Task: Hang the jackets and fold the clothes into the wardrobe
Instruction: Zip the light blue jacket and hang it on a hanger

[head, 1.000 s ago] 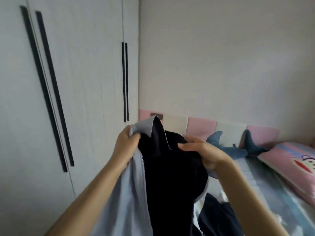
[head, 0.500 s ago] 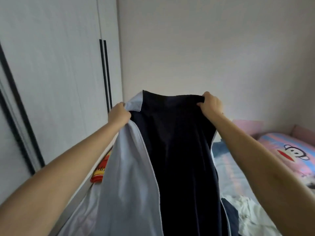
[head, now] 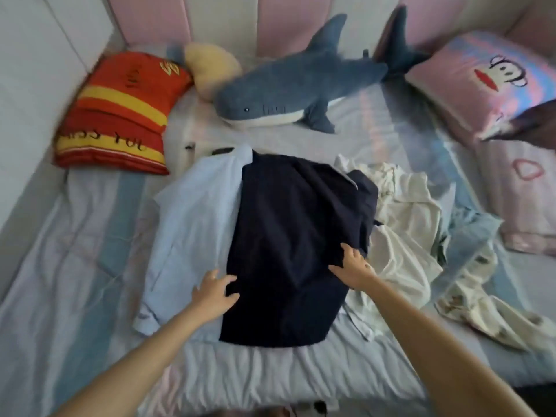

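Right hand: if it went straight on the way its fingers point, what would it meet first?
Probably more of the navy jacket: the right hand rests on its right edge, fingers aimed up and left across the cloth.
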Tool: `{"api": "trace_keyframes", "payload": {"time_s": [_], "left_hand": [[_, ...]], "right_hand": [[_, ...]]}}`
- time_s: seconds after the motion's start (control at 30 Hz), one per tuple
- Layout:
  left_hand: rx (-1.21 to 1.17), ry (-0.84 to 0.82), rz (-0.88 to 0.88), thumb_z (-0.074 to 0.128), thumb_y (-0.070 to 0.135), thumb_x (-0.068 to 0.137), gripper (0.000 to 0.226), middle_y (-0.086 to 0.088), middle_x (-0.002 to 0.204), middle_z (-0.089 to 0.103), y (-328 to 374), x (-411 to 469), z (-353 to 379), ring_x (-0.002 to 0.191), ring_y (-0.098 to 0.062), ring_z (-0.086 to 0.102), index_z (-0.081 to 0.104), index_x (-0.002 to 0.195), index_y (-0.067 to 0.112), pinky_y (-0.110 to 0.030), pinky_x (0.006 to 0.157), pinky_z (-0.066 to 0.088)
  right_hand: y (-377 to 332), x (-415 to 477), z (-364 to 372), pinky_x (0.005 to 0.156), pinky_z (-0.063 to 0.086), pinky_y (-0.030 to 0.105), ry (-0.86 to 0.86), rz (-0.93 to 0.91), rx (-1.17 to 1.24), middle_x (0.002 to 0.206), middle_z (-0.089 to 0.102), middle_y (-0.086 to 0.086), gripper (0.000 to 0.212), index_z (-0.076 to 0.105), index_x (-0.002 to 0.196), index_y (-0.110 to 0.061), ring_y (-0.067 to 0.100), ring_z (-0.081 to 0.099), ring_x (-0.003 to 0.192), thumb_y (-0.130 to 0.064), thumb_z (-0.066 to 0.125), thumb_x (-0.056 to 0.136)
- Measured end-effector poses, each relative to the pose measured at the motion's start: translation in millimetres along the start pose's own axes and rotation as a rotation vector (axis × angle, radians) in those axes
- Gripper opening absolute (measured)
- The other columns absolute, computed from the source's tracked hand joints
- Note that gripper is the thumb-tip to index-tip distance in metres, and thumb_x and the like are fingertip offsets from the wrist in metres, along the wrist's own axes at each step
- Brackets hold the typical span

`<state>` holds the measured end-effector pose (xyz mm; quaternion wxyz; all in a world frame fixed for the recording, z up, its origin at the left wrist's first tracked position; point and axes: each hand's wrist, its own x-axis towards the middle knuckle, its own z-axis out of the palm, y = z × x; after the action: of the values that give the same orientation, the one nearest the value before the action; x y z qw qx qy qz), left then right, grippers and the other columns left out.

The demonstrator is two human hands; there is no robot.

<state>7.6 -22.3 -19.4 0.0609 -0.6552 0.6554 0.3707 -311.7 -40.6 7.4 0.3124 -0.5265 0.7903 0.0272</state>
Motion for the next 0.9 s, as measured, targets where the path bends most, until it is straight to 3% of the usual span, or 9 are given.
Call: {"api": "trace_keyframes", "payload": {"time_s": [0.13,0.27,0.37,0.47,0.6,0.67,0.77,0.83,0.9], "left_hand": [[0.079,-0.128,-0.069,0.054,0.045,0.092,0.056,-0.01,0.158,0.005,-48,18,96,0.146,-0.029,0.002,0.035,0.143,0.036,-0.052,0.116,0.014],[0.096,-0.166,-0.075,0.059,0.049,0.088,0.063,-0.008,0.159,-0.01,-72,33,148,0.146,-0.032,-0.009,0.031,0.144,0.04,-0.054,0.115,0.011],[-0.008,-0.158,-0.1,0.064,0.047,0.085,0.067,-0.01,0.159,-0.009,-79,41,170,0.146,-0.032,-0.009,0.033,0.144,0.039,-0.055,0.116,0.011],[-0.101,-0.076,-0.12,0.065,0.042,0.086,0.066,-0.013,0.159,-0.002,-85,47,183,0.146,-0.031,-0.003,0.034,0.144,0.036,-0.052,0.116,0.015],[-0.301,0.081,-0.138,0.063,0.028,0.09,0.058,-0.019,0.155,0.015,-89,45,189,0.143,-0.033,0.017,0.041,0.143,0.019,-0.04,0.115,0.021],[-0.422,0.211,-0.136,0.057,0.017,0.093,0.051,-0.022,0.148,0.027,-89,37,190,0.137,-0.033,0.029,0.04,0.139,0.005,-0.026,0.108,0.022],[-0.502,0.37,-0.052,0.058,0.011,0.092,0.055,-0.021,0.145,0.028,-86,21,190,0.134,-0.03,0.031,0.034,0.14,0.002,-0.009,0.102,0.021],[-0.492,0.337,0.036,0.057,0.018,0.093,0.058,-0.015,0.152,0.018,-81,13,189,0.14,-0.023,0.021,0.032,0.145,0.016,-0.012,0.105,0.021],[-0.36,0.29,0.184,0.049,0.032,0.094,0.052,-0.009,0.156,0.011,-79,12,190,0.145,-0.021,0.013,0.037,0.145,0.027,-0.029,0.112,0.021]], "right_hand": [[80,14,109,0.099,0.035,0.033,0.029,0.313,0.375,0.142,0.041,0.015,0.067,0.031,0.143,-0.005,0.031,0.041,0.129,-0.03,0.063,0.09],[104,23,157,0.084,0.041,0.033,-0.063,0.6,1.009,0.126,0.037,-0.006,0.105,0.005,0.152,-0.018,0.017,0.05,0.114,-0.048,0.074,0.078],[98,37,179,0.08,0.049,0.032,0.064,0.558,1.287,0.137,0.051,-0.002,0.077,0.027,0.145,-0.019,0.02,0.055,0.118,-0.023,0.072,0.083],[50,30,182,0.095,0.041,0.02,0.494,0.265,1.011,0.135,0.053,0.002,0.061,0.036,0.143,-0.015,0.014,0.051,0.121,0.002,0.051,0.086],[-20,9,203,0.082,0.044,0.03,0.586,-0.315,0.297,0.1,0.061,0.002,0.066,0.046,0.14,-0.011,0.017,0.055,0.089,0.009,0.05,0.077],[-36,3,237,0.073,0.044,0.034,0.492,-0.512,-0.17,0.084,0.059,0.002,0.069,0.054,0.133,-0.013,0.023,0.055,0.076,0.003,0.06,0.067],[-38,-10,277,0.09,0.041,0.036,0.117,-0.598,-0.647,0.105,0.06,-0.001,0.064,0.042,0.143,-0.018,0.022,0.056,0.095,-0.016,0.062,0.083],[-25,-16,293,0.102,0.03,0.043,-0.123,-0.639,-0.652,0.121,0.051,0.005,0.062,0.027,0.149,-0.016,0.028,0.048,0.11,-0.015,0.049,0.091],[-10,-20,297,0.103,0.03,0.044,-0.171,-0.725,-0.423,0.115,0.054,0.007,0.054,0.043,0.142,-0.022,0.03,0.051,0.105,-0.017,0.049,0.088]]}}
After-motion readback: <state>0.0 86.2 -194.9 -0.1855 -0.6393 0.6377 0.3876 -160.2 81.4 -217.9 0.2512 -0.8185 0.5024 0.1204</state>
